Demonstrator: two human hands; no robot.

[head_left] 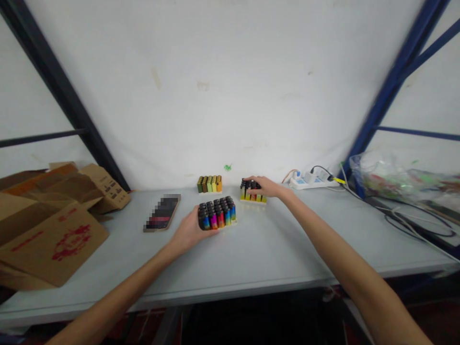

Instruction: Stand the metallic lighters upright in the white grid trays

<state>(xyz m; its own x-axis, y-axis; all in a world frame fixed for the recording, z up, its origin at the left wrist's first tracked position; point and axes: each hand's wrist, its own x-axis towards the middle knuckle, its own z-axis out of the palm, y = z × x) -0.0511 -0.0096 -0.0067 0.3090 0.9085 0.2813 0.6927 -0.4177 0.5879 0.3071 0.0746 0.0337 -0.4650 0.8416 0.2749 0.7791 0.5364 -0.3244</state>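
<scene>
My left hand point(189, 231) grips the left side of a tray of multicoloured lighters point(217, 215), with the thumb along its front. These lighters stand upright in rows, black tops up, with blue, pink, red and green bodies. Farther back, my right hand point(264, 186) reaches over a second tray of lighters point(247, 195), yellowish with black tops. Its fingers and thumb close around the upper part of that set and hide some of it. Between and behind them, near the wall, stands a third set of lighters point(210, 184) in green, yellow and orange; neither hand touches it.
A phone point(162, 213) lies on the grey table point(230, 268), left of my left hand. Opened cardboard boxes point(53, 235) crowd the left end. At right are a power strip point(312, 180), loose cables point(413, 225) and plastic bags point(391, 177). Blue rack posts point(388, 96) rise at the side.
</scene>
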